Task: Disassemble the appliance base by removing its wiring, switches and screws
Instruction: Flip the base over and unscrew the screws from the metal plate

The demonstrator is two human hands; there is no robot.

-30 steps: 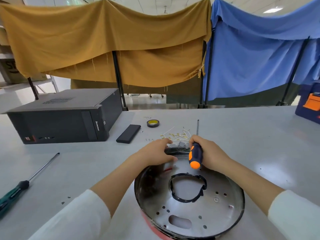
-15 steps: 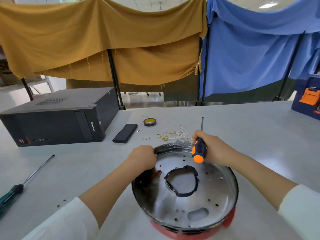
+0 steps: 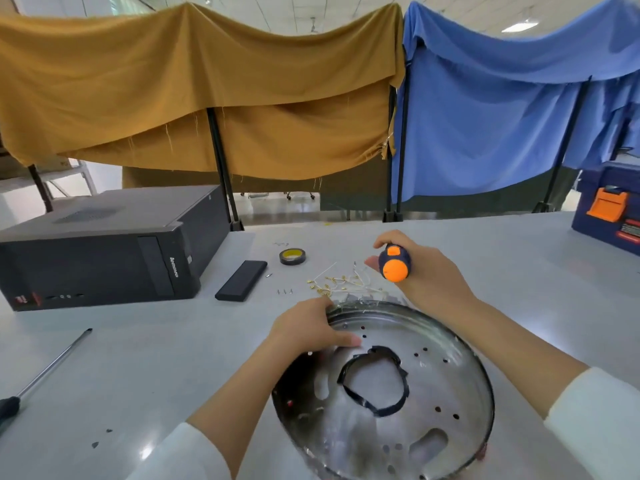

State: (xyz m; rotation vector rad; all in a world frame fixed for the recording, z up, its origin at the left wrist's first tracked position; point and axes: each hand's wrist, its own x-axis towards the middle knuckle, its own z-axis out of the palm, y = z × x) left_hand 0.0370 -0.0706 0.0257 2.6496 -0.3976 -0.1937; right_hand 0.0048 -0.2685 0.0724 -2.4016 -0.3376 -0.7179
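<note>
R grip (image 3: 420, 271) holds screwdriver (image 3: 394, 263).

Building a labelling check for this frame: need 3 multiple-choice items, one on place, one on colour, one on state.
1. Where does the tape roll lie?
A. inside the base
B. on the table beyond the base
C. on the computer case

2. What colour is the end cap of the held screwdriver?
A. orange
B. green
C. white

3. What is the left hand doing?
A. holding a second screwdriver
B. hanging off the table
C. resting on the rim of the metal appliance base

Key: 1 B, it sits on the table top near the loose wires; 2 A, the cap facing the camera is orange; 3 C, its fingers lie over the rim.
</note>
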